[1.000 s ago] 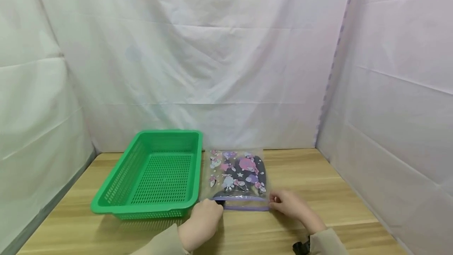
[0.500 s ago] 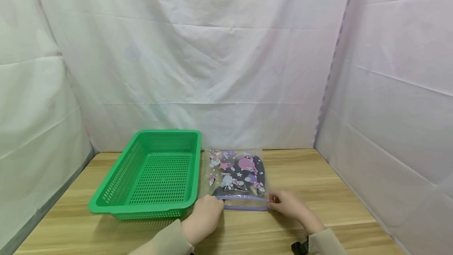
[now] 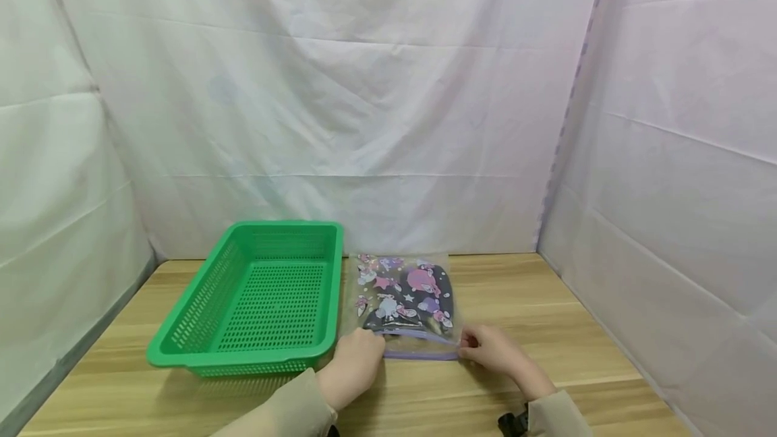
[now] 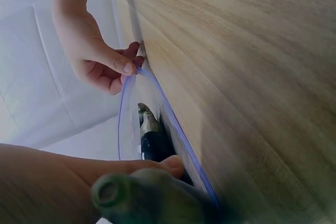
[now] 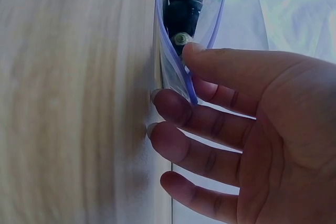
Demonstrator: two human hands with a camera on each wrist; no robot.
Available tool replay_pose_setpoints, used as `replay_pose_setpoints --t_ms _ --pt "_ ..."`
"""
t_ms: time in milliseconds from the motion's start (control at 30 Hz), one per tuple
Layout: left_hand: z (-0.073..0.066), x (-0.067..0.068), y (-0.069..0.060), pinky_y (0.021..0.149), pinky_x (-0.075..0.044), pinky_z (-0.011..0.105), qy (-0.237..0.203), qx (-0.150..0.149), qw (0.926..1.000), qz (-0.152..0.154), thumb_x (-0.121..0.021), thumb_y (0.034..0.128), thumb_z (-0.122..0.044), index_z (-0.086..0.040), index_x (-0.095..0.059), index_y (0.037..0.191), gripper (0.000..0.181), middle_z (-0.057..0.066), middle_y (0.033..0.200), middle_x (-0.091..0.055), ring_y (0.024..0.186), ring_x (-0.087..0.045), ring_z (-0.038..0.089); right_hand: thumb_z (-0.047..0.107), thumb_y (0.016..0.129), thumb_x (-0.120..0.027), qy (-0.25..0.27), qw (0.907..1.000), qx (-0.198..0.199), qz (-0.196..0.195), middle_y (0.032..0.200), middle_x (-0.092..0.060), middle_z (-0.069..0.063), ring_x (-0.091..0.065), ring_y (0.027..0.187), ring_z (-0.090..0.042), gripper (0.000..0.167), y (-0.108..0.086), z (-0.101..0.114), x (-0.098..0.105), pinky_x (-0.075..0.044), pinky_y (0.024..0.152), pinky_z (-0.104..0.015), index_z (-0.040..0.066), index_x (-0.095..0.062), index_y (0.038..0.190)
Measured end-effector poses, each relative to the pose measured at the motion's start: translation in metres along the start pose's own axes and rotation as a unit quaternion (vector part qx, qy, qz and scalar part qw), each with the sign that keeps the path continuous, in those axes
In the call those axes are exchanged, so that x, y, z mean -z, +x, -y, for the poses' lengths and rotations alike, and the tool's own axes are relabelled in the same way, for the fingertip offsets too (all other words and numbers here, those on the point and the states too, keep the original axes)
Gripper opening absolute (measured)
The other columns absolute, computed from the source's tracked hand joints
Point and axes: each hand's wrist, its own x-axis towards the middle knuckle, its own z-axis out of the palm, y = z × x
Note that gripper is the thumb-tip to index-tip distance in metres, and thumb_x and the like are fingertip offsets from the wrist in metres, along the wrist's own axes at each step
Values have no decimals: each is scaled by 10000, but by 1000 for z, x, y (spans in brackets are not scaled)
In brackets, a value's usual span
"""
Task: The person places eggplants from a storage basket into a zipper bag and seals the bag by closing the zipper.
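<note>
A clear zip bag [image 3: 382,283] with pink and purple prints lies on the table, its purple-edged mouth facing me. Dark eggplants show inside it, one [image 4: 153,142] with a pale stem end in the left wrist view. My left hand [image 3: 357,364] is at the mouth's left side, gripping an eggplant whose green stem [image 4: 111,193] looms blurred in the left wrist view; the head view hides it. My right hand [image 3: 493,351] pinches the mouth's right corner between thumb and forefinger, its other fingers apart. The purple rim [image 5: 167,38] gapes in the right wrist view.
A green perforated basket [image 3: 336,288] stands left of the bag, close to my left hand. White cloth [image 3: 388,106] hangs behind and on both sides of the wooden table [image 3: 534,295].
The dark piece seen beside my left hand is now out of sight in the head view. The bag's upper purple edge bows more, and my left hand has edged forward. My right hand keeps its pinch.
</note>
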Motion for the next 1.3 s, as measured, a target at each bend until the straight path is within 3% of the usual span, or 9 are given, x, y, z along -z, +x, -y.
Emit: replay_pose_setpoints --t_ms 267,433,567,733,900,1067,1300 --pt "6 -7 -1 397 -435 332 -372 -94 9992 -103 -764 730 -181 -98 -577 631 228 38 592 -559 518 -557 203 168 840 -729 132 9998 114 88 641 -523 122 -473 557 -39 198 1 -2 0 -397 521 -253 194 -560 740" --pt "8 -6 0 376 -413 306 -593 -329 9973 -277 -759 728 -200 -109 -559 613 248 20 562 -545 486 -547 182 128 828 -730 221 9997 80 17 654 -522 101 -468 566 -51 189 -2 -2 2 -400 523 -254 168 -564 746" --pt "7 -3 -5 359 -392 317 -716 -339 9967 -199 -739 739 -193 -134 -520 581 277 3 527 -512 451 -519 176 139 825 -729 76 10000 63 9 643 -517 115 -459 561 -48 198 -2 -1 2 -396 524 -254 184 -559 733" --pt "2 -2 -20 336 -359 347 -491 -301 9972 -479 -688 744 -154 -132 -498 590 245 20 518 -476 441 -498 204 141 829 -724 92 9999 51 54 639 -515 120 -458 558 -51 204 -1 1 0 -398 526 -256 192 -554 728" --pt "-4 4 -32 331 -334 342 -226 -526 9953 -782 -689 717 -161 -120 -508 618 211 30 511 -461 426 -476 202 129 821 -731 118 9999 89 -4 637 -510 112 -451 555 -48 207 -1 0 2 -394 521 -250 180 -554 727" --pt "-9 12 -41 333 -320 326 -216 -661 9957 -607 -701 724 -185 -134 -481 613 252 14 505 -476 407 -442 175 135 813 -737 24 9999 117 -53 630 -505 121 -443 552 -42 212 -1 0 3 -385 520 -249 191 -555 722" --pt "-13 18 -48 339 -370 317 -30 -758 9971 -31 -765 711 -186 -149 -577 663 197 5 547 -544 436 -487 169 139 817 -727 28 10000 42 41 622 -505 123 -443 546 -45 205 0 -1 1 -379 515 -253 195 -554 722"
